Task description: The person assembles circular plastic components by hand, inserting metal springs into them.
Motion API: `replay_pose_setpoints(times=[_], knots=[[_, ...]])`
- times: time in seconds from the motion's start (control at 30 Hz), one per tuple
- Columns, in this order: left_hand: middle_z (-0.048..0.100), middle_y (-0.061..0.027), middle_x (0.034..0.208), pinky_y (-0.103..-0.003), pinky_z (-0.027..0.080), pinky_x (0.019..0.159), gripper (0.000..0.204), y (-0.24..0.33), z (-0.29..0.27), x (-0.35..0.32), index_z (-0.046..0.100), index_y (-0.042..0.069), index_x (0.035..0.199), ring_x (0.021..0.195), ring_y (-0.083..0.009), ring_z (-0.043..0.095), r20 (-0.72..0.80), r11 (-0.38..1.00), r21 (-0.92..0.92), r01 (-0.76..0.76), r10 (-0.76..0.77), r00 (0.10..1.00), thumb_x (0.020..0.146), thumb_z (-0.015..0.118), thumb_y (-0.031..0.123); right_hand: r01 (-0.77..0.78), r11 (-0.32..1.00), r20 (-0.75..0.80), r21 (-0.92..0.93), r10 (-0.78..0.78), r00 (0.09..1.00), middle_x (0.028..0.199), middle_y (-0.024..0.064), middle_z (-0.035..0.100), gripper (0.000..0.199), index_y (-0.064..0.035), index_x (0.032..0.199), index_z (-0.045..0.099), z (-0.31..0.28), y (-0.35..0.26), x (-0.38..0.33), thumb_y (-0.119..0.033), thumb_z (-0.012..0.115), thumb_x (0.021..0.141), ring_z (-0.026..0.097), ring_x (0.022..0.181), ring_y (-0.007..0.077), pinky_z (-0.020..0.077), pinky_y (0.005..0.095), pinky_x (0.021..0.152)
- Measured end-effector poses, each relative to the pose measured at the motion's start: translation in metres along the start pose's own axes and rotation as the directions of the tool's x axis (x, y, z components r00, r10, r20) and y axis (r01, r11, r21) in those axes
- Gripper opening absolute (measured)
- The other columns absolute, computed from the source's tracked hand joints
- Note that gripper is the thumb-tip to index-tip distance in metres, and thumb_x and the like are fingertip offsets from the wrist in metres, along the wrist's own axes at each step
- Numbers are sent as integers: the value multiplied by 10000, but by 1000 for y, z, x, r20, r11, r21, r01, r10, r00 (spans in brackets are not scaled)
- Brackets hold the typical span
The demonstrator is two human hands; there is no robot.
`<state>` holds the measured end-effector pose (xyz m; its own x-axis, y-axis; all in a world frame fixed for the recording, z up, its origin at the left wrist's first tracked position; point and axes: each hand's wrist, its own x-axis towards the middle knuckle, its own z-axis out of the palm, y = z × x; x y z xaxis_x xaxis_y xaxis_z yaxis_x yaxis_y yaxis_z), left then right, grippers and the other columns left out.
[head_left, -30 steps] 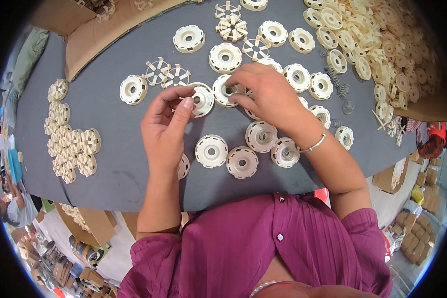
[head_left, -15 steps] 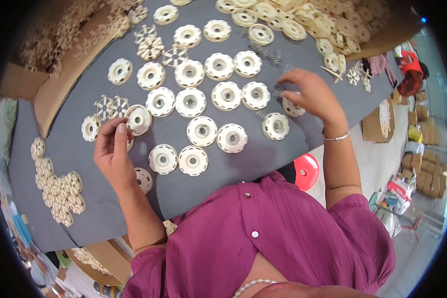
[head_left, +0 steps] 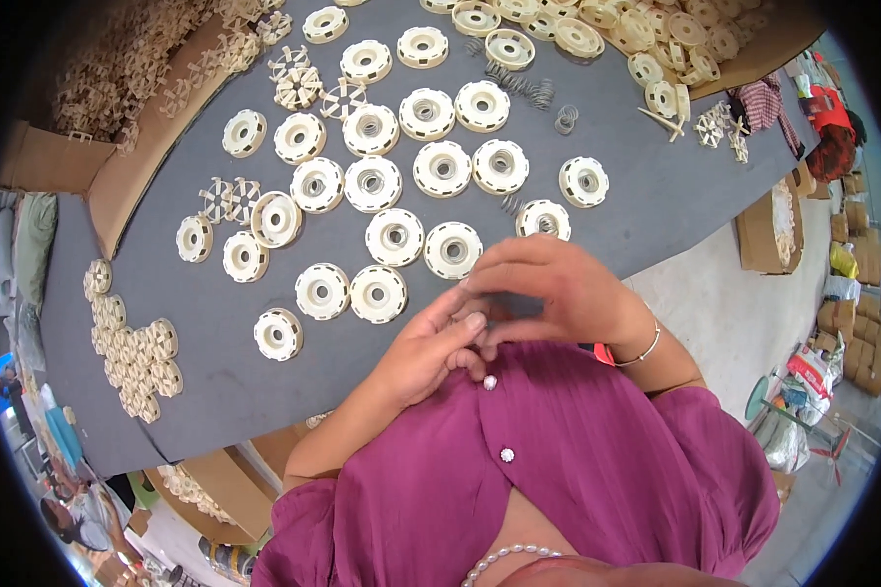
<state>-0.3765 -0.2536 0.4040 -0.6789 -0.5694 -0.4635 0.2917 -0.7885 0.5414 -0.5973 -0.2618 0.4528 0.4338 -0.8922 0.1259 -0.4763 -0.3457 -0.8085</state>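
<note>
My left hand (head_left: 429, 354) and my right hand (head_left: 563, 292) meet just in front of my chest, over the table's near edge. The left thumb and fingers are pressed together, and the right fingers curl round to touch them. Anything held between them is hidden. Beyond the hands lie several round cream plastic discs, the closest a disc (head_left: 437, 256) partly by my right fingertips. Many carry a metal coil spring in the centre, like one disc (head_left: 584, 182) on the right. A cream ring-like disc (head_left: 276, 218) lies at the left.
Loose springs (head_left: 524, 86) lie at the back right. Piled discs (head_left: 646, 29) fill a box behind them. A cardboard box (head_left: 157, 108) of spoked cream pieces stands far left. Spoked pieces (head_left: 230, 200) and a cluster of assembled discs (head_left: 132, 357) lie on the left of the grey table (head_left: 206, 333).
My left hand has let go of the cream disc and moved right and nearer. My right hand has left the springs at the right and come in to meet it.
</note>
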Motion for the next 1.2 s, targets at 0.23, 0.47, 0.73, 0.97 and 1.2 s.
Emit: replay_pose_setpoints(times=[0.23, 0.47, 0.73, 0.97, 1.2], knots=[[646, -38, 947, -216, 454, 594, 245, 4, -34, -14, 644, -2, 1150, 714, -54, 534, 110, 930, 352, 106, -154, 982, 970, 588, 155, -263, 782, -397, -565, 21, 918, 925, 56, 659, 244, -112, 963, 671, 19, 67, -2, -185, 775, 755, 590, 873, 270, 444, 387, 795], [644, -41, 958, -210, 476, 633, 344, -2, -36, -37, 572, 12, 1265, 743, -55, 552, -25, 961, 271, -52, 61, 998, 942, 645, 106, -127, 985, -222, 117, 150, 964, 976, 68, 694, 283, -60, 1006, 694, 37, 9, 5, -58, 798, 743, 657, 918, 225, 506, 338, 823], [642, -45, 905, -189, 455, 598, 294, -4, -45, -48, 563, 1, 1231, 695, -56, 563, -56, 896, 251, -365, 390, 919, 954, 632, 68, 67, 940, -71, 336, -45, 996, 957, 96, 694, 352, -27, 1010, 695, 68, -1, 20, -39, 850, 693, 671, 864, 215, 526, 313, 748], [628, -103, 999, -201, 435, 558, 302, -6, -64, -65, 557, 14, 1190, 727, -87, 583, -201, 967, 40, -253, 256, 946, 1062, 453, 266, 96, 995, -102, 40, -92, 991, 926, 81, 670, 314, -60, 1001, 706, 89, 4, 46, -58, 825, 711, 655, 809, 223, 516, 330, 691], [580, -180, 1196, -363, 528, 902, 579, 5, -64, -77, 433, -44, 1332, 1065, -251, 618, -198, 890, -237, -390, 349, 916, 1072, 278, 450, 207, 963, -27, -173, -215, 976, 947, 45, 637, 313, -100, 1017, 685, 101, 2, 64, -155, 789, 726, 615, 851, 255, 480, 366, 733]])
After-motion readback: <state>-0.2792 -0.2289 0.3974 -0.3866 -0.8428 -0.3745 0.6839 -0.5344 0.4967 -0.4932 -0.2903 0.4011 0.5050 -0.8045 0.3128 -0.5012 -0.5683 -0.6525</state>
